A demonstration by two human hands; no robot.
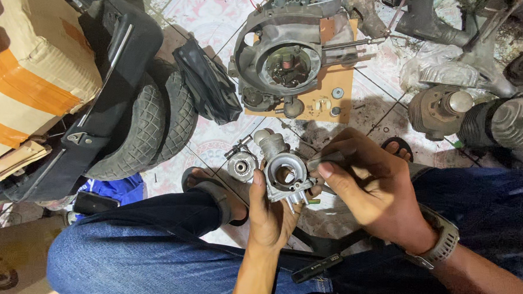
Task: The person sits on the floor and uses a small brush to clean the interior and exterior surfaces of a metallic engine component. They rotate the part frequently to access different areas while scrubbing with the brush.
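Observation:
My left hand point(268, 214) grips a grey metal carburettor body point(284, 171) from below, its round opening facing up, above my knees. My right hand point(367, 188) pinches a small dark tool or part point(326, 161) against the carburettor's right side. A small round metal part with a gear-like centre point(242, 164) lies on the floor just left of the carburettor.
A grey engine casing point(282, 55) sits on a brown cardboard sheet point(339, 80) with small washers. Two tyres point(158, 126) and a black seat point(111, 60) lie at left beside a taped cardboard box point(26, 69). Finned cylinders point(477, 117) rest at right. My feet in sandals point(213, 189) stand on the tiled floor.

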